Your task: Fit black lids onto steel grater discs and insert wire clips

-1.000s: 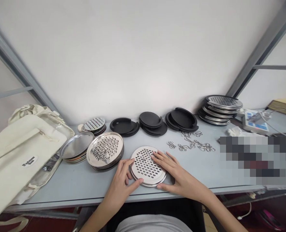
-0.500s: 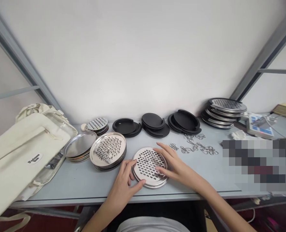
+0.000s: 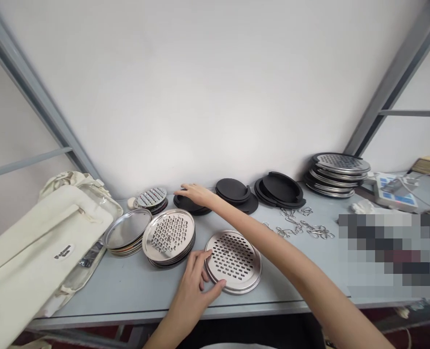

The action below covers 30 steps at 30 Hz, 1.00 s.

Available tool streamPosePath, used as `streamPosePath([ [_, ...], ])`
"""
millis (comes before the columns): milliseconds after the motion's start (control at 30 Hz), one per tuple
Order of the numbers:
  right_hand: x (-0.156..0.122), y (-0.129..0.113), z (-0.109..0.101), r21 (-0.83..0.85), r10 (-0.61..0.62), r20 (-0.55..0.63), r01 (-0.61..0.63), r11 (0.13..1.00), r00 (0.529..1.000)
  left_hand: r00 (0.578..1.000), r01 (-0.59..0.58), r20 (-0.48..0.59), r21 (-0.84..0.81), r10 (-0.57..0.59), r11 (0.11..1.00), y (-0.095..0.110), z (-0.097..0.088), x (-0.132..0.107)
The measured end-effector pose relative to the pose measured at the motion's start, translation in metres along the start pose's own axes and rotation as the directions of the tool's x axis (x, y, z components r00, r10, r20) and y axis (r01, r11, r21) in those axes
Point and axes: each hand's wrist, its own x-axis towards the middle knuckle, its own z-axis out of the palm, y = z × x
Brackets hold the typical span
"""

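Observation:
Near the table's front edge, my left hand (image 3: 197,287) holds the lower left rim of a round metal grater plate (image 3: 233,257), thumb and fingers apart along its edge. This plate, with oblong slots, lies on at least one other metal disc. My right arm stretches across the table to the back. There my right hand (image 3: 196,193) is over a black round holder (image 3: 190,206), its fingers extended and partly covering it. Whether they touch the holder, I cannot tell. Left of the slotted plate stands a stack of coarse grater plates (image 3: 169,236).
More black holders (image 3: 280,188) lie along the wall. Loose wire hooks (image 3: 304,225) are scattered at right. A taller stack of grater plates in black holders (image 3: 338,173) is at the back right. Plain metal discs (image 3: 128,229) and a cream bag (image 3: 55,242) occupy the left.
My right hand has left the slotted grater plate and moved back and left to the black holder. My left hand remains on the plate's rim. The view has shifted slightly.

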Motion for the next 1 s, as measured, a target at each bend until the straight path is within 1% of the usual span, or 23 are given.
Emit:
streamPosePath([
  [100,0.024,0.007,0.019,-0.048,0.079,0.04,-0.078,0.996,0.996,1.0,-0.012,-0.01,-0.004,0.012,1.0,-0.002,0.001,0.0],
  [167,0.033,0.011,0.028,-0.08,0.134,0.066,-0.128,0.989,0.989,1.0,-0.014,-0.011,-0.012,0.014,1.0,-0.003,0.001,0.0],
  [233,0.038,0.014,0.034,-0.106,0.169,0.087,-0.159,0.981,0.982,1.0,-0.017,-0.012,-0.023,0.017,1.0,-0.002,0.001,0.001],
  [433,0.044,0.018,0.032,-0.161,0.217,0.132,-0.195,0.967,0.967,1.0,-0.012,-0.024,-0.034,0.011,0.999,0.004,-0.001,0.001],
  [567,0.04,0.02,0.025,-0.18,0.253,0.118,-0.23,0.957,0.96,0.999,-0.025,-0.041,-0.018,0.025,1.0,-0.001,0.001,0.001],
  [633,0.036,0.023,0.015,-0.182,0.264,0.085,-0.246,0.952,0.961,0.999,-0.033,-0.042,-0.013,0.032,0.999,-0.003,0.002,0.002],
  [700,0.032,0.027,-0.001,-0.182,0.276,0.03,-0.266,0.947,0.961,0.999,-0.033,-0.039,-0.011,0.032,0.999,-0.004,0.003,0.002],
  [833,0.016,0.033,-0.051,-0.171,0.297,-0.143,-0.32,0.932,0.944,0.998,-0.011,-0.058,0.007,0.011,1.0,-0.003,0.003,0.002],
  [933,-0.015,0.031,-0.089,-0.156,0.295,-0.275,-0.346,0.925,0.915,0.999,0.005,-0.052,0.033,-0.003,0.999,-0.002,0.002,0.002],
  [1000,-0.048,0.025,-0.104,-0.142,0.283,-0.346,-0.349,0.926,0.894,0.999,0.01,-0.039,0.051,-0.008,0.999,-0.002,0.002,0.001],
])
